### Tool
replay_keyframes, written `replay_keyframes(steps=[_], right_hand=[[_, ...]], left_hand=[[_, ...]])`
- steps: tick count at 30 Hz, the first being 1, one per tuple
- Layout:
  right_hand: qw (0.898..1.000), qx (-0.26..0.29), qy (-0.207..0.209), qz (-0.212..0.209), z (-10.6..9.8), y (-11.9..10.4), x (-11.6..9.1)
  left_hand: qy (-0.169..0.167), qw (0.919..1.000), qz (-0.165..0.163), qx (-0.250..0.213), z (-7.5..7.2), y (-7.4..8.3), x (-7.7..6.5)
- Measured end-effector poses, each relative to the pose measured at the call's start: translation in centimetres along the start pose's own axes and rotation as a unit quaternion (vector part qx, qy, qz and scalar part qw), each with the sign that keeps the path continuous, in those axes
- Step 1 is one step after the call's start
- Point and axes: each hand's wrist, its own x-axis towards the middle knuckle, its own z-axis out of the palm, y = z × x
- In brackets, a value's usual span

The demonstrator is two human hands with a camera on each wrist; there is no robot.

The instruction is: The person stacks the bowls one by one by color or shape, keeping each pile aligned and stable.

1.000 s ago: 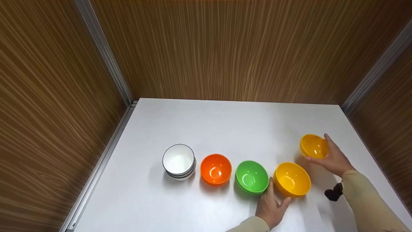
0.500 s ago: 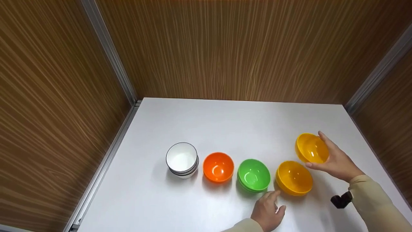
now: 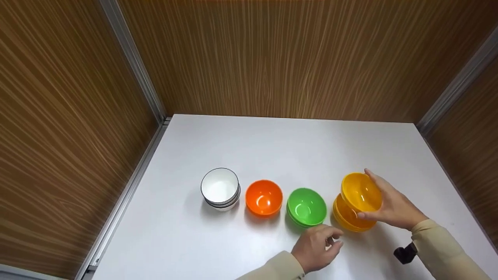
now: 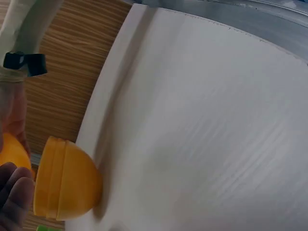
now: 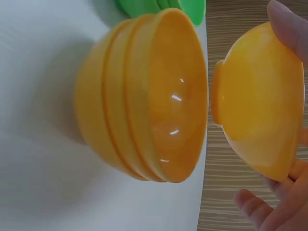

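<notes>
My right hand [image 3: 395, 206] grips a yellow bowl [image 3: 361, 191] by its sides, thumb at the near rim and fingers round the far side. It overlaps a stack of three nested yellow bowls [image 3: 344, 222]. From the right wrist view, the held bowl [image 5: 262, 101] hangs above the stack's opening [image 5: 175, 101], with a gap between. Beside the near rim of the green bowls [image 3: 306, 207] is my left hand [image 3: 316, 248], its fingers loosely bent and nothing in it. The left wrist view shows its fingers [image 4: 17, 197] in front of the yellow stack [image 4: 72, 180].
Left of the green bowls sit an orange bowl [image 3: 263, 198] and a stack of white dark-rimmed bowls [image 3: 220, 186], all in one row on the white table [image 3: 288, 147]. Wood-grain panels [image 3: 253, 58] stand behind and at both sides.
My right hand has brought the yellow bowl left and nearer, over the yellow stack. The left hand has come away from the yellow stack, its fingers bending more.
</notes>
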Motion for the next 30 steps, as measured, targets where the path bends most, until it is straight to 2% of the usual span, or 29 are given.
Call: replay_keyframes(steps=[4, 7, 12, 16, 20, 26, 30], right_hand=[[1.0, -0.015, 0.001, -0.007, 0.6, 0.5, -0.4], [1.0, -0.023, 0.005, -0.01, 1.0, 0.9, -0.7], [1.0, -0.019, 0.01, -0.015, 1.7, 1.6, -1.0], [0.999, -0.019, 0.013, -0.025, 2.6, 2.0, -1.4], [0.999, -0.012, 0.018, -0.025, 3.4, 2.3, -1.7], [1.0, 0.003, 0.017, -0.014, 4.3, 2.6, -1.8], [1.0, 0.009, 0.019, 0.002, 4.7, 2.7, -2.0]], left_hand=[[0.013, 0.9999, 0.008, 0.007, -1.3, -0.6, 0.0], [0.029, 0.9975, 0.034, 0.054, -2.0, -1.1, 0.0], [0.046, 0.9884, 0.076, 0.123, -2.7, -1.7, -0.4], [0.049, 0.9861, 0.081, 0.136, -3.0, -2.1, -1.1], [0.044, 0.9872, 0.077, 0.133, -3.3, -2.5, -1.7], [0.042, 0.9922, 0.045, 0.108, -3.8, -3.1, -2.6], [0.055, 0.9923, 0.041, 0.104, -4.2, -3.6, -3.2]])
